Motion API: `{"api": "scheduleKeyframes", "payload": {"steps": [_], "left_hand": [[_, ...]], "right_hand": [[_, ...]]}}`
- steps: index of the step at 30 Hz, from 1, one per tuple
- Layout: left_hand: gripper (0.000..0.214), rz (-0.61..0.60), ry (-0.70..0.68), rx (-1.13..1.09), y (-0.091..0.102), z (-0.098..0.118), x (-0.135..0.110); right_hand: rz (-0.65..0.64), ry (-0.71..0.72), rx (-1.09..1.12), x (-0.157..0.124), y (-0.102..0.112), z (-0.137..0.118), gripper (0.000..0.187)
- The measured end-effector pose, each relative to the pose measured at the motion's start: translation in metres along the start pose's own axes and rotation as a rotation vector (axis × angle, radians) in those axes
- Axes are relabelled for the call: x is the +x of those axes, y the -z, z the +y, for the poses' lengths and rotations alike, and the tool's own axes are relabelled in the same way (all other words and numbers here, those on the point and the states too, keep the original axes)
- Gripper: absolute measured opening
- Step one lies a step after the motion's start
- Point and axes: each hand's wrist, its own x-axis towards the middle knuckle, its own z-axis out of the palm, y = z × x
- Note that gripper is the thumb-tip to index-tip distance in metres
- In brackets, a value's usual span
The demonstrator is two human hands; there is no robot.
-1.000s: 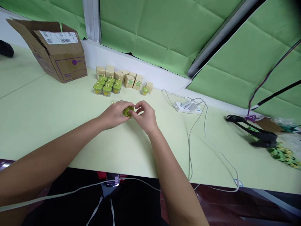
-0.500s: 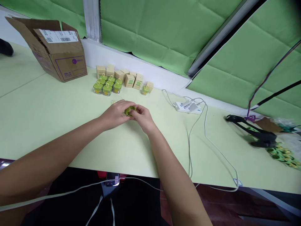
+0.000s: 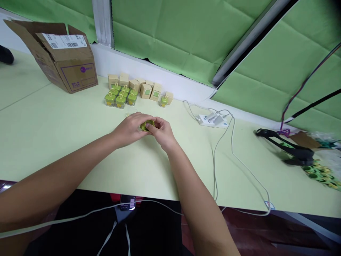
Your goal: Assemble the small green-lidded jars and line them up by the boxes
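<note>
Partly hidden, cap [image 3: 147,126], left hand [image 3: 129,130], right hand [image 3: 163,134]

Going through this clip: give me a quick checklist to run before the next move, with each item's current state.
1. Left hand and right hand both on the green piece: ok.
2. Jars upright in their group: ok.
3. Cardboard boxes standing behind the jars: ok.
4. White cable apart from both hands: ok.
5. Underside of the green piece, hidden in the grip: cannot tell.
</note>
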Motion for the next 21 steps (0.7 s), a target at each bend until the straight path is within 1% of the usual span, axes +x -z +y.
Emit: {"api": "scheduleKeyframes", "payload": {"steps": [4, 10, 13, 16, 21], "left_hand": [[0.035, -0.013, -0.006, 0.031, -0.0005, -0.0031, 0.0006], [0.034, -0.007, -0.038, 0.027, -0.0026, -0.0051, -0.0007], [0.035, -0.002, -0.044, 0.026, -0.0021, -0.0056, -0.0005], [0.035, -0.001, -0.018, 0.022, -0.0012, -0.0049, 0.0001], [0.036, -0.007, -0.017, 0.009, -0.0007, -0.0021, -0.0004]], "right_hand": [[-0.032, -0.035, 0.016, -0.0015, 0.0012, -0.0037, 0.027], [0.031, -0.034, -0.031, -0.0021, 0.0004, -0.0023, 0.024], [0.014, -0.030, 0.004, -0.0026, -0.0010, -0.0025, 0.026], [-0.008, -0.038, 0.040, -0.0033, -0.0018, -0.0040, 0.030], [0.035, -0.026, -0.006, -0.0032, -0.0025, -0.0031, 0.029]]}}
